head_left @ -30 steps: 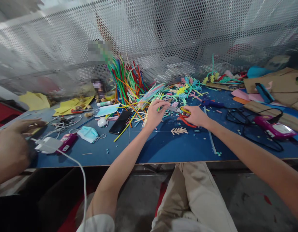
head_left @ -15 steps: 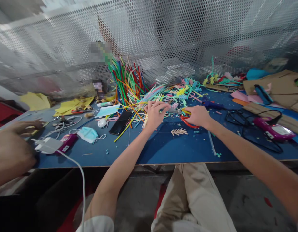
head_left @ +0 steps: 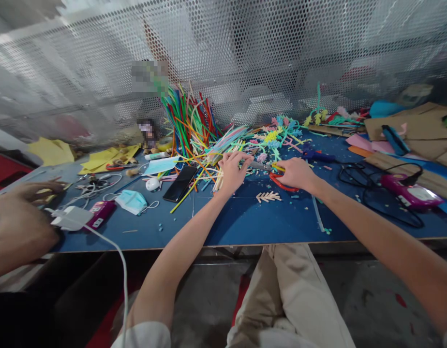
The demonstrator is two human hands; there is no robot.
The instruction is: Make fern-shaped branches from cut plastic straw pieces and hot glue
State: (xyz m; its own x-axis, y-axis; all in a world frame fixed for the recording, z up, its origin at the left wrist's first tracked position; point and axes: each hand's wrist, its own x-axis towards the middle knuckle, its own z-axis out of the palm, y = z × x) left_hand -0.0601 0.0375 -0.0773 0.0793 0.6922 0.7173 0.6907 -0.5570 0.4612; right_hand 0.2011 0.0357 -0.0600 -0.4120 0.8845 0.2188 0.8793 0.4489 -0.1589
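- Pointing leftward in the head view, the scissor-like cutting tool with grey metal blades and red and yellow handles (head_left: 261,166) sits in the right hand (head_left: 298,173), just above the blue counter (head_left: 241,227).
- Its long axis runs roughly side to side, from the handles at the right hand to the blade end near the left hand's fingertips; the tips themselves are hard to make out.
- The right hand's grip is closed around the handles, with the curved red one showing below the hand and the yellow one above it.
- The left hand (head_left: 232,170) has its thumb and fingers drawn near each other beside the blade end; I cannot tell whether its grip holds anything.
- Nearer the person, below the tool, lies a pale beige leaf-shaped piece with feathery side branches (head_left: 269,196), its long axis also side to side.
- Beyond the left hand stands a tall bunch of thin multicoloured stems (head_left: 192,123), with more pastel strands (head_left: 230,140) lying loose in front of it.
- Left of the left hand are a flat black rectangular phone (head_left: 180,183), lying aslant, and a folded light-blue face mask (head_left: 132,201).
- On the right lies a glossy magenta box (head_left: 410,192), with a thin black cable (head_left: 357,181) beside it.
- At the far left, another person's hand (head_left: 38,191) is over the counter.
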